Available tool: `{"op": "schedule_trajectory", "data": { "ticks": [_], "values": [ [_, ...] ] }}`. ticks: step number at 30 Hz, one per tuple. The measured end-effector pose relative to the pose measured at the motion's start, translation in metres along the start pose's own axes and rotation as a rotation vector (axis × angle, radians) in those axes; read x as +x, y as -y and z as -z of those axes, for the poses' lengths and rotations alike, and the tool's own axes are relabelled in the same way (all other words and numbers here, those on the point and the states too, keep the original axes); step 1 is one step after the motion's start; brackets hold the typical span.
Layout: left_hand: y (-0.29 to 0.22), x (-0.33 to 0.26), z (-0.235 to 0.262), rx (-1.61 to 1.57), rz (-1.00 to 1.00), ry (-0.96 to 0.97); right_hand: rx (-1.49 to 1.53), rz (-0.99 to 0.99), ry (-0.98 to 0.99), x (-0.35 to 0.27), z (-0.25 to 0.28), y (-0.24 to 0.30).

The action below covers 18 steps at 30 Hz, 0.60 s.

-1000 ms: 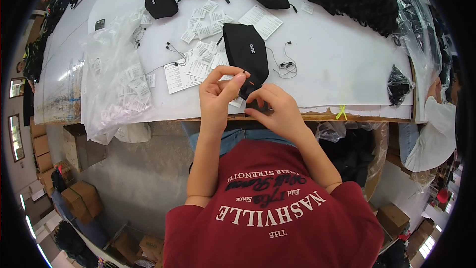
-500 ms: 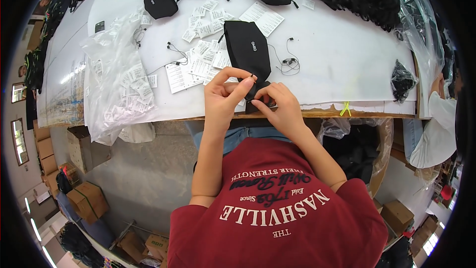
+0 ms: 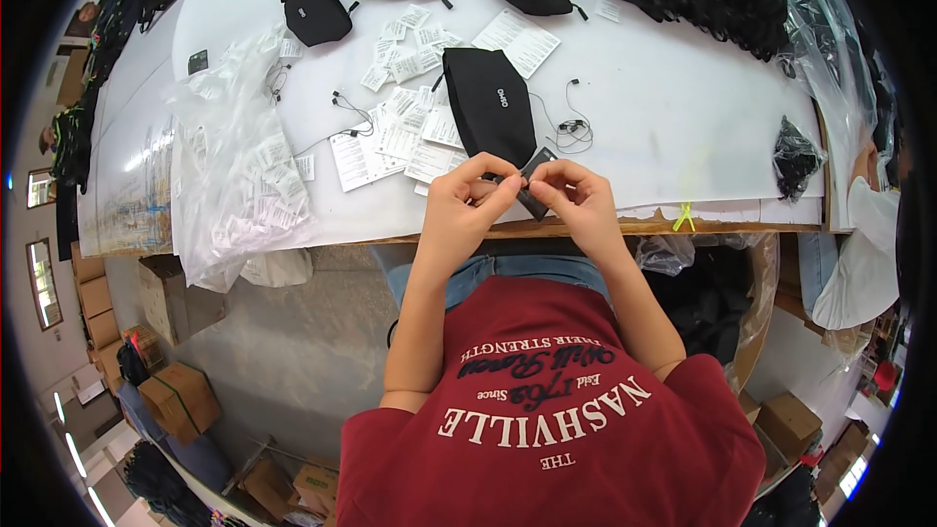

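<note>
- My left hand (image 3: 463,207) has thumb and forefinger pressed together at the tips; what they hold, if anything, is too small to tell
- My right hand (image 3: 586,210) pinches a dark card (image 3: 534,206) right beside those tips
- The black pouch (image 3: 488,102) lies just beyond my fingers
- I judge this fine work goes best with light, close pinches and the card kept uncreased
- Around the pouch, the white table (image 3: 673,127) bears a black cord (image 3: 575,127), printed labels (image 3: 395,127) and a clear plastic bag (image 3: 220,122)
- Low to my left, a strapped cardboard box (image 3: 183,400) stands past the grey floor (image 3: 322,332)
</note>
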<state>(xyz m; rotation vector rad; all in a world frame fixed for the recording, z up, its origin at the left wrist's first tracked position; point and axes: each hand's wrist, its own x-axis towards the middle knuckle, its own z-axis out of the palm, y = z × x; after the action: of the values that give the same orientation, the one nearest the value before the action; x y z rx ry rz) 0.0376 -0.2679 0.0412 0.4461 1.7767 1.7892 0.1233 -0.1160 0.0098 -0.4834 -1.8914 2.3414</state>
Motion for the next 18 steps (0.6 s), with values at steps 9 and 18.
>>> {"op": "schedule_trajectory", "data": {
  "ticks": [9, 18],
  "values": [
    [-0.0017, -0.0001, -0.0015, 0.116, -0.038, 0.05, 0.111, 0.031, 0.006, -0.0012, 0.0008, 0.0139],
    [-0.0039, -0.0006, 0.0021, 0.147, -0.008, 0.129, 0.142, -0.012, 0.048, -0.0029, 0.0026, 0.0147]
  ]
}}
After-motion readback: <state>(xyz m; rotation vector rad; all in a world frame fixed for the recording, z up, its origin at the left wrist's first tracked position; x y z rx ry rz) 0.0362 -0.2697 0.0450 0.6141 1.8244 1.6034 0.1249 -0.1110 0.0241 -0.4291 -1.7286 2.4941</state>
